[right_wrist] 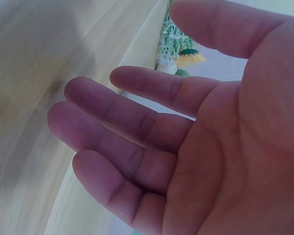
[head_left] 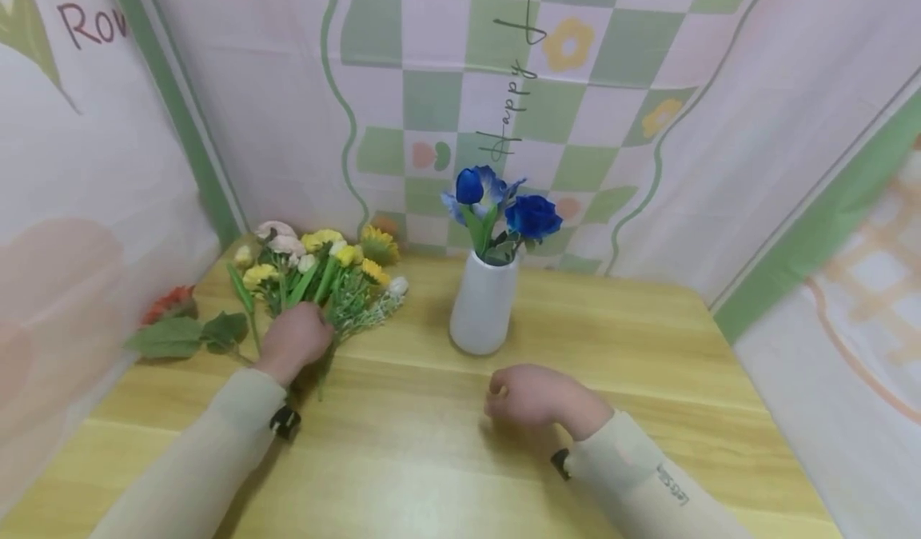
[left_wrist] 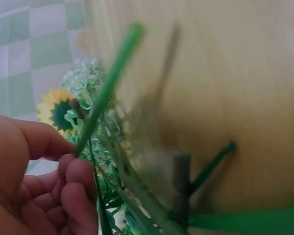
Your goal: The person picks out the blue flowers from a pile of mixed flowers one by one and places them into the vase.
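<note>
The left hand [head_left: 297, 335] pinches a green stem [left_wrist: 110, 83] between thumb and fingers, over the pile of flowers [head_left: 348, 254] on the table's [head_left: 403, 459] left side. The right hand [head_left: 540, 397], fingers loosely bent and holding nothing, is near the white vase [head_left: 482, 307] of blue flowers [head_left: 534, 217].

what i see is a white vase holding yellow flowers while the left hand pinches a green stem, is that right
Not the colour: the head view shows the white vase holding blue flowers, while the left hand pinches a green stem.
</note>
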Tool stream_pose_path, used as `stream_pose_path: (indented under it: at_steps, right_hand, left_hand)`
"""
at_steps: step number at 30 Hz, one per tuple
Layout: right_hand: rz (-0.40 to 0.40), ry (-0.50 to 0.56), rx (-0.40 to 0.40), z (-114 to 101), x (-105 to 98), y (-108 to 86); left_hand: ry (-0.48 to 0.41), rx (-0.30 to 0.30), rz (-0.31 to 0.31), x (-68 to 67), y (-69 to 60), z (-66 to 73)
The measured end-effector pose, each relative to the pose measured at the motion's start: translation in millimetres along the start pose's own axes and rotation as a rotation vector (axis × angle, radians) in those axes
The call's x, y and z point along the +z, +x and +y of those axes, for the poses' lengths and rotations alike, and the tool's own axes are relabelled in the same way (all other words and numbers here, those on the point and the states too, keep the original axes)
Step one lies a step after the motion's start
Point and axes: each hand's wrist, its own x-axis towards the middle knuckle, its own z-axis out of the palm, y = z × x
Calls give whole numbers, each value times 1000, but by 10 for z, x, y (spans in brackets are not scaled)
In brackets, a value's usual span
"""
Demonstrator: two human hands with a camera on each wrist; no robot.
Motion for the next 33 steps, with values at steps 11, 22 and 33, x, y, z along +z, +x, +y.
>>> stream_pose_path:
  at_steps: [11,22,33]
  right_hand:
    - [17,-11,-13,17,-33,-22]
    - [52,12,-31,-65,2,-117]
    - [336,113,-227,-409,-211,-253]
  left_hand:
    - [-152,106,122,-198,-20,43]
    - [-480,96,222,-311,-419,260]
    - [-781,160,22,-390,-779,640]
